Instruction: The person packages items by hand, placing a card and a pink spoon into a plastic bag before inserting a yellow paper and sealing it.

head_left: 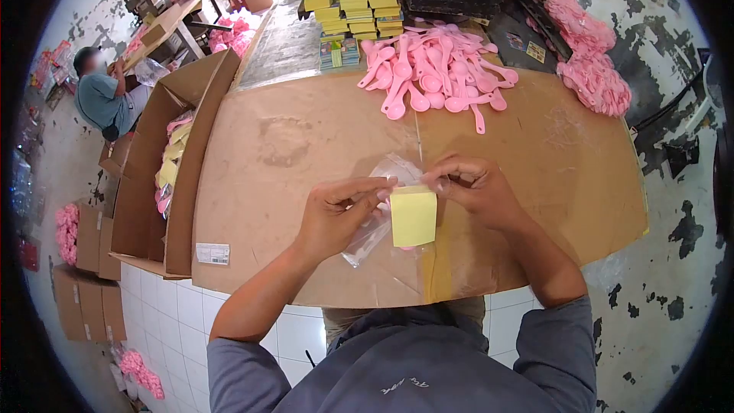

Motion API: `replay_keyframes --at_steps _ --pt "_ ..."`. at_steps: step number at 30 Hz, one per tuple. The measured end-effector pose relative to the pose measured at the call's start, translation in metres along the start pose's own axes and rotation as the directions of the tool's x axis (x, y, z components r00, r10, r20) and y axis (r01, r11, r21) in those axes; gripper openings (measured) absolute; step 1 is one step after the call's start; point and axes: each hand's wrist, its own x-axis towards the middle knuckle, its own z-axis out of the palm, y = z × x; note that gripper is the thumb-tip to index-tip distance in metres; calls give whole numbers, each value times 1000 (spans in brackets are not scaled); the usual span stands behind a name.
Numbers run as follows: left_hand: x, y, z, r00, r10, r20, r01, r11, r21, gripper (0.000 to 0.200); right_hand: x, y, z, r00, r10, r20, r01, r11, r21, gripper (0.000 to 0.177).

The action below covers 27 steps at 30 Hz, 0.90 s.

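Note:
A yellow card [414, 218] lies near the front middle of the cardboard-covered table, inside or on a clear plastic bag; which of the two I cannot tell. A bit of pink shows below its lower edge. My left hand [344, 210] pinches at the card's upper left corner, fingers closed on the clear plastic. At the upper right corner my right hand [470, 183] has thumb and fingertips together on the bag's edge. More clear plastic [367, 241] spreads under and left of the card.
Pink scoops [443, 69] are heaped at the table's back, beside stacked yellow card packs [352, 0]. A large open carton [202, 107] stands along the left edge. A person [107, 95] sits beyond it. Pink bundles [592, 53] lie at back right.

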Motion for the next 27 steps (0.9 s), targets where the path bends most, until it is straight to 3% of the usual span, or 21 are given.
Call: replay_keyframes --at_steps 5,11,19,27 --pt "1 4 -1 996 63 55 -61 997 -42 21 -1 -2 -6 997 -61 49 62 998 -23 17" --pt "3 1 -2 995 -102 21 104 978 -179 20 -1 -7 -8 996 -68 57 76 987 -139 17" --pt "5 -2 0 988 -154 29 156 983 -99 20 0 -4 -8 998 33 52 -25 989 -148 17" --pt "4 -2 1 989 -148 28 150 986 -69 21 2 10 -9 997 -42 62 49 991 -123 26"
